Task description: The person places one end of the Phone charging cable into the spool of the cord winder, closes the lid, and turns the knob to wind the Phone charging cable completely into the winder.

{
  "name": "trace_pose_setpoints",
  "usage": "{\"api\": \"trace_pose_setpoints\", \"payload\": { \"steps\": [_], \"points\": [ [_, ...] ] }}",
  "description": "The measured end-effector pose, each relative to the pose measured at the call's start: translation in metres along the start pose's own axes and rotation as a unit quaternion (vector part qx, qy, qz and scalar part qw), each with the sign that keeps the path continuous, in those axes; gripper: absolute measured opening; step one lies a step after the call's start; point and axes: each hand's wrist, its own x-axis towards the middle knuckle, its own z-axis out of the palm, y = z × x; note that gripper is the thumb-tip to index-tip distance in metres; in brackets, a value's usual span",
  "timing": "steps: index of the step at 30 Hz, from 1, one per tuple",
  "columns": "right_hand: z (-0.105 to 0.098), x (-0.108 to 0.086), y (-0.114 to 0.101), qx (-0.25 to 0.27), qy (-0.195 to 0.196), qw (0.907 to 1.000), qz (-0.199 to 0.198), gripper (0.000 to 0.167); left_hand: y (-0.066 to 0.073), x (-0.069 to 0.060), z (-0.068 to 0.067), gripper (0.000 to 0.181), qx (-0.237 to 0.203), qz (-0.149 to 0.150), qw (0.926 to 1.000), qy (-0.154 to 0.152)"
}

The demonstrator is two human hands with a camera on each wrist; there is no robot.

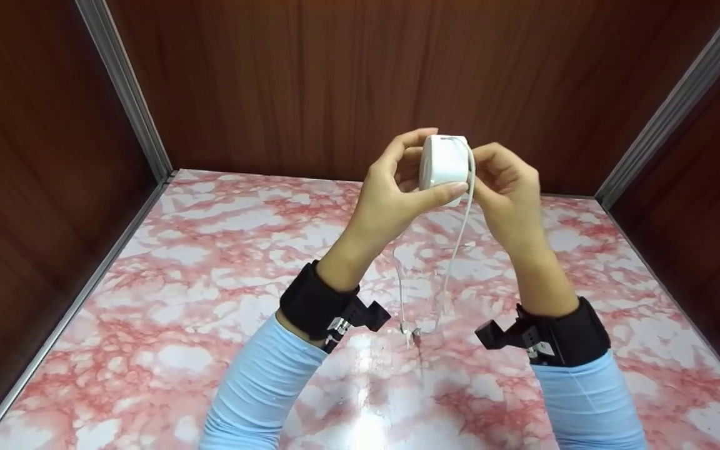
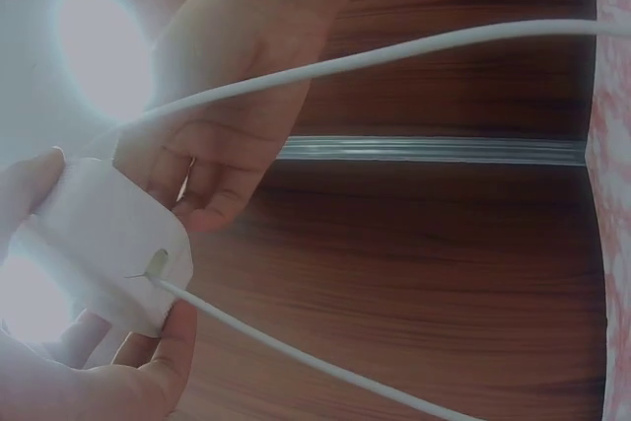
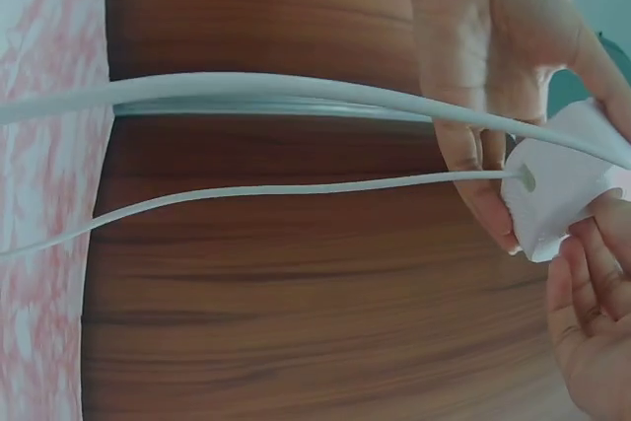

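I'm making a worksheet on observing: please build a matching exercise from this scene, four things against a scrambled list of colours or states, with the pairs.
Things
1. White block
2. Cord
3. Sleeves
4. Tabletop

Colours or states
A. Pale blue
B. Gripped by the left hand
C. Marbled red and white
D. Coming out of the block

Pairs: 1-B, 2-D, 3-A, 4-C

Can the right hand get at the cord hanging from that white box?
Probably yes. The cord hangs down the side of the white box nearest the right hand, with nothing visibly between them; the left hand grips the box.
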Motion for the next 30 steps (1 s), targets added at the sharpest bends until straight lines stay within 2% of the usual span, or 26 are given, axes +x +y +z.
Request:
{"api": "trace_pose_setpoints", "payload": {
  "steps": [2, 5, 8, 11, 15, 18, 19, 20, 23, 25, 27, 30],
  "points": [
    [0.000, 0.001, 0.000, 0.008, 0.000, 0.9998, 0.019, 0.003, -0.001, 0.000, 0.000, 0.065, -0.001, 0.000, 1.0000, 0.002],
    [0.001, 0.002, -0.003, 0.036, 0.012, 0.9975, 0.059, 0.013, -0.001, 0.000, 0.000, 0.065, 0.000, 0.001, 1.0000, 0.003],
    [0.003, 0.003, -0.006, 0.085, 0.028, 0.9903, 0.106, 0.019, -0.001, -0.001, 0.001, 0.066, 0.000, 0.001, 1.0000, 0.002],
    [0.005, 0.004, -0.009, 0.158, 0.047, 0.9740, 0.156, 0.020, -0.002, -0.001, 0.003, 0.066, 0.003, 0.000, 1.0000, 0.003],
    [0.009, 0.006, -0.012, 0.230, 0.087, 0.9461, 0.211, 0.021, -0.003, 0.000, 0.006, 0.066, 0.013, 0.006, 0.9999, 0.004],
    [0.010, 0.007, -0.014, 0.248, 0.108, 0.9373, 0.221, 0.021, -0.002, 0.001, 0.008, 0.066, 0.016, 0.017, 0.9997, 0.006],
    [0.010, 0.007, -0.014, 0.253, 0.109, 0.9369, 0.216, 0.020, -0.002, 0.002, 0.007, 0.066, 0.014, 0.020, 0.9997, 0.008],
    [0.010, 0.007, -0.013, 0.251, 0.104, 0.9403, 0.205, 0.019, -0.002, 0.002, 0.007, 0.066, 0.014, 0.023, 0.9996, 0.010],
    [0.007, 0.005, -0.006, 0.224, 0.071, 0.9607, 0.148, 0.012, -0.001, 0.002, 0.005, 0.065, 0.014, 0.028, 0.9994, 0.017],
    [0.004, 0.004, 0.000, 0.185, 0.044, 0.9774, 0.092, 0.008, -0.001, 0.003, 0.004, 0.065, 0.013, 0.027, 0.9994, 0.018],
    [0.001, 0.003, 0.008, 0.137, 0.025, 0.9898, 0.030, 0.005, -0.001, 0.003, 0.003, 0.064, 0.010, 0.023, 0.9995, 0.017],
    [-0.001, 0.003, 0.018, 0.056, 0.024, 0.9958, -0.069, 0.004, -0.001, 0.003, 0.002, 0.064, 0.005, 0.019, 0.9997, 0.015]
  ]
}}
